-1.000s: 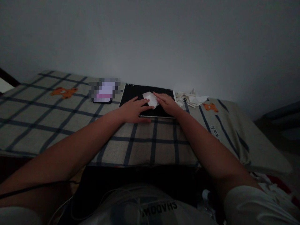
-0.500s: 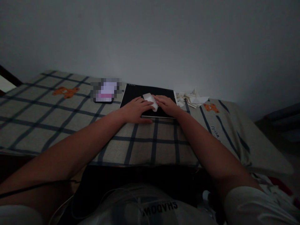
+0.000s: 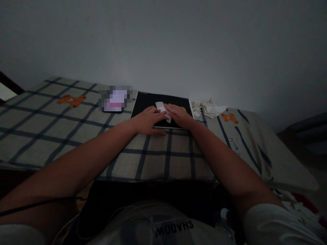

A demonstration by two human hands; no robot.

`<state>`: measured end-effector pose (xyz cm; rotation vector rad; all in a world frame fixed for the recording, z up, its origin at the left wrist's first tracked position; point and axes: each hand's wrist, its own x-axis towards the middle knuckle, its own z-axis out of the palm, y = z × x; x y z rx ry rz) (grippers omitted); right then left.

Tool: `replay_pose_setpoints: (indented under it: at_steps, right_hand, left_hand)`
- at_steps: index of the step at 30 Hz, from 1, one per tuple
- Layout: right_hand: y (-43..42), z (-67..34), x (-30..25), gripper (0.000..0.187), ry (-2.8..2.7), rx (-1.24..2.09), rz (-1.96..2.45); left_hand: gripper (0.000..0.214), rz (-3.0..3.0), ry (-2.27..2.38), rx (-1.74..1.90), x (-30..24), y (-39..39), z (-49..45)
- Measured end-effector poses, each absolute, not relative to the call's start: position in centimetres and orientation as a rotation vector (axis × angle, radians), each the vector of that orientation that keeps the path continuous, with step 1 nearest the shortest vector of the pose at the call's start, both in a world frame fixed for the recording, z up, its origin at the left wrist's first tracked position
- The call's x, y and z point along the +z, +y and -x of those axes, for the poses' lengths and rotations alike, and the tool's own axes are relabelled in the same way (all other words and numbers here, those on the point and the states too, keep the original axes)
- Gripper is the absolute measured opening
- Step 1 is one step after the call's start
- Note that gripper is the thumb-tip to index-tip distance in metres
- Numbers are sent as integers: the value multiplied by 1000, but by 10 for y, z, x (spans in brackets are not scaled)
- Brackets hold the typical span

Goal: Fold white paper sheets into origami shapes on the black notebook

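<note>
The paper (image 3: pixel 160 105), white and folded, lies on the black board (image 3: pixel 143 100), between the hands. The left hand (image 3: pixel 148 119) has its fingers spread, some resting on the paper, the thumb held apart. The right hand (image 3: pixel 180 114) lays its fingers, close together, along the paper's right edge; whether they pinch it, I cannot tell. Scraps (image 3: pixel 211 109) lie right of the board, a phone (image 3: pixel 115 101) left, all on the cloth-covered bench (image 3: pixel 155 161).
</note>
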<state>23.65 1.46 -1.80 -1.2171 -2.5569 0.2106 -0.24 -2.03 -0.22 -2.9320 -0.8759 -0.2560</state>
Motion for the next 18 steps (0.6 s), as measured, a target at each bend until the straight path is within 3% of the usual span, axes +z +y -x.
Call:
replay_pose_setpoints:
  at_steps: [18]
  right_hand:
    - [3, -230, -19, 58, -2713, 87, 1274]
  left_hand:
    - [52, 3089, -923, -384, 8, -12, 15]
